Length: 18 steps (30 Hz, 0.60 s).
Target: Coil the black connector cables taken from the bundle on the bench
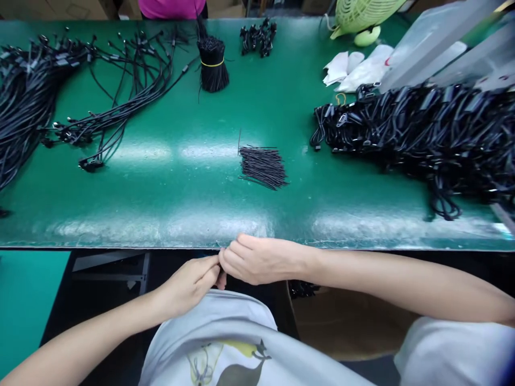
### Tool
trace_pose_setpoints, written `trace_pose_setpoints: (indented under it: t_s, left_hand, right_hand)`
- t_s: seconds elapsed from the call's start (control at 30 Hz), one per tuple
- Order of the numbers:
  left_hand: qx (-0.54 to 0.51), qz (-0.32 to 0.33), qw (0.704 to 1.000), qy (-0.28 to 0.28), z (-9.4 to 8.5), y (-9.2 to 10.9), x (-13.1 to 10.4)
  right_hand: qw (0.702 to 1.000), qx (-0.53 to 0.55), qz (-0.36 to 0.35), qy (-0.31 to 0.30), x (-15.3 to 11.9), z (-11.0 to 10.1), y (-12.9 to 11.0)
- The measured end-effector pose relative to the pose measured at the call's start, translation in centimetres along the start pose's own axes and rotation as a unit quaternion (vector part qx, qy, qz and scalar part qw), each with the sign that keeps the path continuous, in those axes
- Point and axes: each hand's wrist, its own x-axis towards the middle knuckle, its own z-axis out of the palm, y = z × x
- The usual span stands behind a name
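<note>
Our left hand (189, 284) and right hand (255, 260) touched, curled, contents unclear. Room separated the glossy green tabletop (181, 203)'s edge from thin black ties (263, 167).

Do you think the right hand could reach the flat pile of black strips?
Probably yes: bare table lies between the pile and the right hand, though its fingers meet the left hand.

The fingertips of the left hand (187, 284) and right hand (257, 260) hide whatever sits between them. The top edge cuts off the green fan (362, 13) and the person in pink (173, 8); the left edge crops the loose cables (24, 102), the right edge the bundled cables (418, 128). The box (350, 321) below is partly covered by the shirt (249, 343).
</note>
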Motion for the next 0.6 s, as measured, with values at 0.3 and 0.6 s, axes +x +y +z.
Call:
trace_pose_setpoints:
  t_s: [0.3,0.6]
  left_hand:
    - [-0.252,-0.048,0.959,-0.123,-1.2,-0.2,0.2]
    - [-0.461,-0.157,0.849,-0.204,1.5,-0.7,-0.5]
  right_hand:
    - [0.997,-0.001,-0.054,0.061,-0.2,-0.1,0.6]
    - [0.985,0.025,-0.116,0.122,0.0,-0.4,0.5]
